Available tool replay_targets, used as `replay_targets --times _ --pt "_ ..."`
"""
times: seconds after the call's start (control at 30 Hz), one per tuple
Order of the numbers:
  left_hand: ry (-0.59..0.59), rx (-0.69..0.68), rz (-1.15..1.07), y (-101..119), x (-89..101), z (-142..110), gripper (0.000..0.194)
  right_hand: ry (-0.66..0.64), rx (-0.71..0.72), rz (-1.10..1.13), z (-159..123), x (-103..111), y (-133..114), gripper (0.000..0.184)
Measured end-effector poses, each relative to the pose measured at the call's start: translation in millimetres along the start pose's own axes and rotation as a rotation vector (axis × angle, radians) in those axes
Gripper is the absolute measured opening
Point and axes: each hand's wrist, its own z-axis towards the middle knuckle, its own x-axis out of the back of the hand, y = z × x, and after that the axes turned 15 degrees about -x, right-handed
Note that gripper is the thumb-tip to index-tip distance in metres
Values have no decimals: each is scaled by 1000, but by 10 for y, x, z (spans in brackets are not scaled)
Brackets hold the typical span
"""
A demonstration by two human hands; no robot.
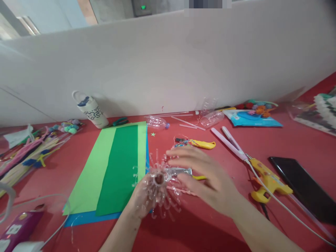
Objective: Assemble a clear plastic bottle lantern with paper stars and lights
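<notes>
One curled plastic piece: above the tabletop, well short of its far edge.
Left hand: grips the piece, fingers mostly hidden.
Right hand: fingers spread wide beside it; contact unclear.
Bottle: lies by the far edge.

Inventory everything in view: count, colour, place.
Curled plastic: one, clear, centre
Paper: several sheets, green and blue, left
Craft stems: many, mixed, left
Pompoms: several, mixed, left
Tumbler: one, white, back left
Pliers: one, green, back
Bottles: at least two, clear, back
Sticks: several, clear, back
Wipes: one pack, blue, back right
Cutter: one, yellow, centre
Straightener: one, pink, right
Glue gun: one, yellow, right
Phone: one, black, right
Gadget: one, purple, left
Table: one, red, beneath
Wall: one, white, behind
Left hand: one, centre
Right hand: one, centre
</notes>
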Motion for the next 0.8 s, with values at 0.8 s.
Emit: replay_targets --times 0.8 --pt "39 -145 -11 59 -16 46 9 285 -509 43 179 371 388 15"
